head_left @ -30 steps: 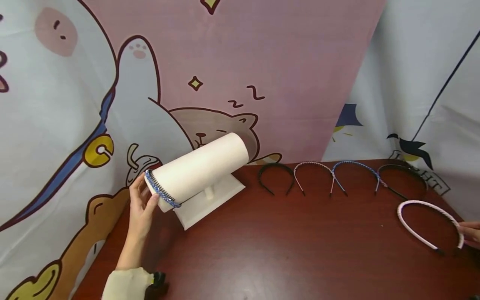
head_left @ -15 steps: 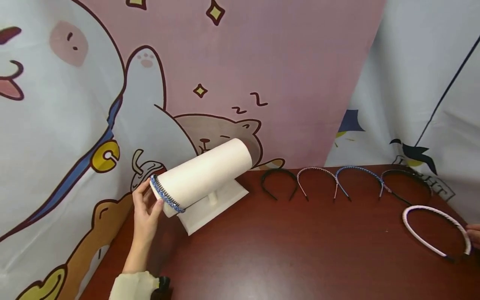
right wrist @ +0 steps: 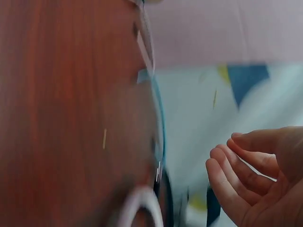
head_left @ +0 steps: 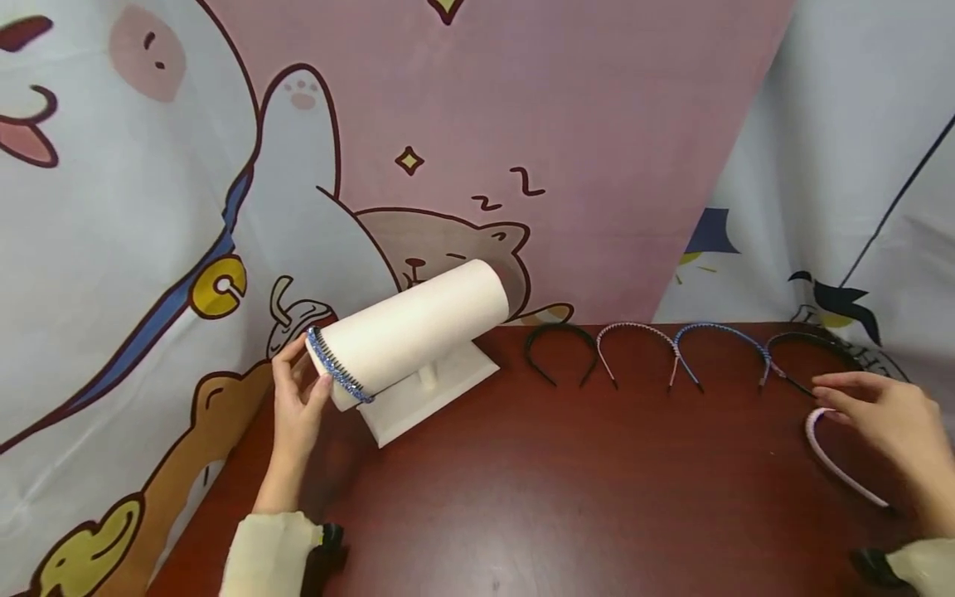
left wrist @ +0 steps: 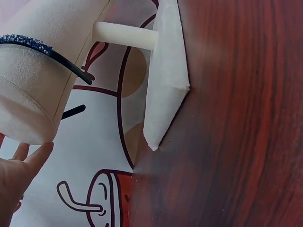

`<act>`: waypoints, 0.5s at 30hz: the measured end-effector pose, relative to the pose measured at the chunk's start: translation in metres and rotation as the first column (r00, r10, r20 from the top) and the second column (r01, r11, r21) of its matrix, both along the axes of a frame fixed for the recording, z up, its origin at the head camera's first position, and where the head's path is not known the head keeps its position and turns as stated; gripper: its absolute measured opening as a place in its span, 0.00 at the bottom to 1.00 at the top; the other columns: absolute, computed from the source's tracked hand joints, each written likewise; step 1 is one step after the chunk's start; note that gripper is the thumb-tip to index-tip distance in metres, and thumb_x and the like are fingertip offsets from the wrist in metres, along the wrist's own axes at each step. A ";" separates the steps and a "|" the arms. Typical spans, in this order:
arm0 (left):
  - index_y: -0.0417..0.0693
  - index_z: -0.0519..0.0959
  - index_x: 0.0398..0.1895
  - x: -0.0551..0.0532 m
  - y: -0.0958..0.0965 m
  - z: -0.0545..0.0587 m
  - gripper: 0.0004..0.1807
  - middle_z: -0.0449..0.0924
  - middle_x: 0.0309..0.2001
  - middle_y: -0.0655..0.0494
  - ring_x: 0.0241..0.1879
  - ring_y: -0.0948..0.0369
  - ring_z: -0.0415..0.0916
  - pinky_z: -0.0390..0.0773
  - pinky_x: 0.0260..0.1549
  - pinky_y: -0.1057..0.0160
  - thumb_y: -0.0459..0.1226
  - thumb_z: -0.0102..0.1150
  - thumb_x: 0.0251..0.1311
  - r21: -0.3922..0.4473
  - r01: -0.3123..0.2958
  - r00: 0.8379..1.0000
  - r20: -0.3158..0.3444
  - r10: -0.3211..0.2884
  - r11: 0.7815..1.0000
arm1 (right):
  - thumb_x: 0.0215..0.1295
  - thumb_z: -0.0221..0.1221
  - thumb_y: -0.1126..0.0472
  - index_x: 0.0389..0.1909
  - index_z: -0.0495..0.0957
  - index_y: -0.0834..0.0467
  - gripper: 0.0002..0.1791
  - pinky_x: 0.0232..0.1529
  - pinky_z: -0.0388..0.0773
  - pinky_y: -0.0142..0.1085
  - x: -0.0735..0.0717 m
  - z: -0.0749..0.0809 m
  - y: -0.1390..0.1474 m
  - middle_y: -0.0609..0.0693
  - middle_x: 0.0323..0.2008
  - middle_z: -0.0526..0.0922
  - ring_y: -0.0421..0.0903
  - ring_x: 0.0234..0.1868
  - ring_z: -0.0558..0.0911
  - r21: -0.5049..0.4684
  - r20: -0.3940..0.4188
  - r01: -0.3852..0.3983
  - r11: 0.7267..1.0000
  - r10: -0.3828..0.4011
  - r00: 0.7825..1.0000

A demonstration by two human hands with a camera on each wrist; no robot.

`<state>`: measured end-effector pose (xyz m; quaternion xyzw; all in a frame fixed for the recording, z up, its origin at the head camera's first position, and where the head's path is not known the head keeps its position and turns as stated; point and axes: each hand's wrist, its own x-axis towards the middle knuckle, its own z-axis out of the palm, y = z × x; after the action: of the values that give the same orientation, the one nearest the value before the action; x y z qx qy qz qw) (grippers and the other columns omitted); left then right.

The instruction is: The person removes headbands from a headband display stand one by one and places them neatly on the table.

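My left hand [head_left: 297, 414] grips the near-left end of a white roll-shaped headband display stand [head_left: 425, 319], thumb in front and fingers behind. A blue glittery headband [head_left: 333, 366] with comb teeth sits around that end; in the left wrist view its dark tips [left wrist: 85, 79] hang beside the roll, and my fingertips [left wrist: 46, 149] touch the roll's end face. At the right my right hand [head_left: 895, 423] hovers over a pale pink headband [head_left: 841, 471], covering part of it. The right wrist view shows those fingers [right wrist: 222, 177] loosely bent with nothing between them.
Along the table's back edge lie a black headband [head_left: 559, 327], a pinkish one [head_left: 634, 325], a blue one [head_left: 719, 326] and a dark one [head_left: 809, 337]. A printed cloth [head_left: 597, 149] hangs behind the brown table [head_left: 597, 489].
My right hand has let go of the pale pink headband and come further into view, up and left over it. The left hand keeps its hold on the stand. The head view shifts slightly.
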<state>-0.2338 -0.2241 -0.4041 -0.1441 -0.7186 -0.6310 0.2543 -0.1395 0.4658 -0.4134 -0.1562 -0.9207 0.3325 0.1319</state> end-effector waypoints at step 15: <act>0.53 0.58 0.74 -0.004 -0.005 -0.001 0.37 0.61 0.71 0.63 0.69 0.60 0.62 0.72 0.56 0.79 0.34 0.54 0.60 -0.039 -0.007 1.000 0.022 0.008 0.999 | 0.66 0.63 0.55 0.46 0.85 0.58 0.13 0.31 0.73 0.23 -0.067 0.032 -0.205 0.58 0.37 0.90 0.30 0.28 0.85 -0.022 -0.180 -0.347 0.938 0.338 0.924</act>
<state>-0.2381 -0.2289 -0.4050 -0.1396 -0.7341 -0.6174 0.2458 -0.2067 0.2604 -0.3816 0.0331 -0.9095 0.3874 0.1471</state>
